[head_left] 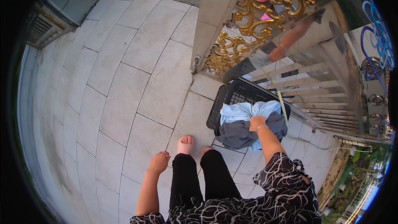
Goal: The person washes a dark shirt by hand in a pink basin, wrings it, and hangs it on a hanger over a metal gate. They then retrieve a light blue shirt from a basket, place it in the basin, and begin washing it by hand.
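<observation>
A black plastic basket (224, 99) stands on the tiled floor to the right of my feet, against the metal gate. Inside it are a light blue cloth (240, 110) and a dark grey cloth (236, 134), bunched together and partly over the near rim. My right hand (257, 122) is closed in a fist on the light blue cloth, where the two fabrics meet. Lower and to the left, my left hand (159, 161) hangs beside my leg with its fingers curled in. Nothing shows in it.
The shiny gate (298, 64) with gold scrollwork (265, 14) rises just beyond the basket and mirrors an arm. A pale hose (283, 107) runs past the basket's right side. Blue hose coils (379, 37) hang far right, above plants (352, 182).
</observation>
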Available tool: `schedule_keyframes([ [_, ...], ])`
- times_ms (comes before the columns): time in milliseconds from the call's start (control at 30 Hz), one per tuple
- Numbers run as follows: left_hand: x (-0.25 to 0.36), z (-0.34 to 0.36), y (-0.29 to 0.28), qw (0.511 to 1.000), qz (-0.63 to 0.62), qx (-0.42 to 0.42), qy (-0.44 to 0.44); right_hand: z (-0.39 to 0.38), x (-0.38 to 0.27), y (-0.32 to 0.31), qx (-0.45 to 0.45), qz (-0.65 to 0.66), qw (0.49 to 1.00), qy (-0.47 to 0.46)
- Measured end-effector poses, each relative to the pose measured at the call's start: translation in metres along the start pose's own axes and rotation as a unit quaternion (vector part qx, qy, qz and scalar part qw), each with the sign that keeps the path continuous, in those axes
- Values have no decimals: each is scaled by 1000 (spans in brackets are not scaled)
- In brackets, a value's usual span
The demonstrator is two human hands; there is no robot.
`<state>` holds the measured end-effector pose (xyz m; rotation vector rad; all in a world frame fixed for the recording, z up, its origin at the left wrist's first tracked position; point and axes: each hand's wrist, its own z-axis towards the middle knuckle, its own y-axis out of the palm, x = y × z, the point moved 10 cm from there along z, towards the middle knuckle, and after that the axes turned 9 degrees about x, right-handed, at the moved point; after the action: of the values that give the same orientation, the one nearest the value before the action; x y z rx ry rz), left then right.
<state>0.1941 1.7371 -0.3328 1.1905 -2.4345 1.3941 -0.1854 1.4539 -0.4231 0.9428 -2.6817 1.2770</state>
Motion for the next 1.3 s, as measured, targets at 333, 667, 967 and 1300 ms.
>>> schedule_keyframes([
  [333,94,-89,-28,996,4,-43,84,-166,37,-114,-50,522,851,20],
  [667,122,-183,-100,999,-3,1,48,-266,1,-246,-48,919,392,23],
  [967,29,-200,-165,993,-75,89,-31,-254,-127,-384,-80,963,256,-34],
  [1300,-105,-173,-292,982,-90,121,-113,-198,-234,-563,-3,983,183,-30],
])
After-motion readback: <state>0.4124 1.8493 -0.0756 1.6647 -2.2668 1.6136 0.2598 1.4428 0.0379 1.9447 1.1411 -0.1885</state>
